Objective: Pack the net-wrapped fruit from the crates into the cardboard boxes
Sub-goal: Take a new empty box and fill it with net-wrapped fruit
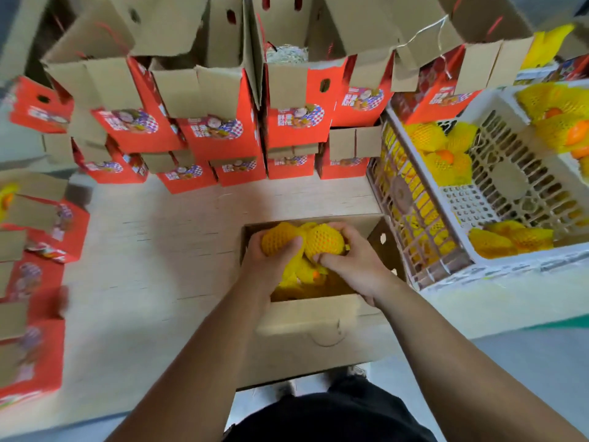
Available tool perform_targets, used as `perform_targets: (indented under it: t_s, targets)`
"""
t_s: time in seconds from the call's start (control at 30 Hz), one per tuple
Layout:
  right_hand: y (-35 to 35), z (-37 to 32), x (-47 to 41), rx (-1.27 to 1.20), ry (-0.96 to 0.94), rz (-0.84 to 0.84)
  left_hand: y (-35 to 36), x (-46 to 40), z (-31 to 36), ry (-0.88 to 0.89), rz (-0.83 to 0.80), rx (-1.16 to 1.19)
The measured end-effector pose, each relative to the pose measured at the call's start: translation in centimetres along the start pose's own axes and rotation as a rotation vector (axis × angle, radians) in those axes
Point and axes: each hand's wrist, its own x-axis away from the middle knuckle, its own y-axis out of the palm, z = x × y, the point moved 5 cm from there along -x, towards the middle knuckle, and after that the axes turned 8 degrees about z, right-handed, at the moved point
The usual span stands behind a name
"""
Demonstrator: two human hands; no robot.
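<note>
An open cardboard box [306, 317] stands on the table right in front of me, with several fruits in yellow foam net inside. My left hand [264, 260] grips one net-wrapped fruit [276, 241] over the box. My right hand [353, 263] grips a second net-wrapped fruit [325, 239] beside it; the two fruits touch. Below them an orange [315, 275] shows through its net. To the right, a white plastic crate [510, 199] holds more net-wrapped fruit [443, 154] along its far and near sides.
Rows of red printed cardboard boxes [220, 135] with raised flaps stand stacked across the back of the table. More red boxes [35, 282] lie at the left edge. A second crate of wrapped fruit [561, 122] sits at the far right. Pale tabletop [153, 250] spreads left of my box.
</note>
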Motion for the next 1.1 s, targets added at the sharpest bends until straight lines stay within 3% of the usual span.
perform_targets:
  t_s: [0.17,0.23,0.33,0.43,0.53,0.6,0.7,0.83,0.87,1.0,1.07,1.1]
  targets:
    - [0.7,1.7,1.5,0.267,0.129,-0.113,-1.2,2.5,-2.2,-0.031,0.132,0.058]
    - [1.1,2.9,2.4,0.550,0.187,-0.319,-1.6,3.9,-3.2,-0.039,0.159,0.124]
    - [2.6,3.4,3.4,0.891,0.123,-0.597,-1.6,5.3,-5.2,-0.107,0.091,0.171]
    - [4.2,3.6,3.0,1.047,0.086,-0.595,-1.8,5.5,-6.5,-0.126,0.081,0.104]
    - [5.7,4.0,2.5,1.400,0.057,-0.486,-1.5,5.1,-6.4,-0.144,0.064,0.079]
    - [6.6,4.6,2.6,1.511,0.067,-0.414,-1.3,4.7,-6.0,-0.174,0.061,0.086]
    - [6.1,5.3,2.5,1.357,0.022,-0.444,-1.1,4.1,-5.2,-0.203,0.053,0.079]
    - [3.3,3.5,2.9,0.385,0.204,-0.291,-0.6,4.5,-4.8,-0.324,-0.095,0.083]
    - [3.3,3.1,3.3,0.243,0.238,-0.274,-0.2,4.7,-4.8,-0.363,-0.133,0.093]
    - [2.4,2.9,3.4,0.210,0.167,-0.040,1.0,5.0,-5.3,-0.432,-0.242,0.065]
    - [0.6,1.6,3.0,0.240,0.085,0.008,1.3,5.0,-4.9,-0.354,-0.279,-0.001]
    - [-0.3,1.0,2.5,0.376,0.040,-0.011,1.3,4.7,-4.6,-0.293,-0.271,-0.038]
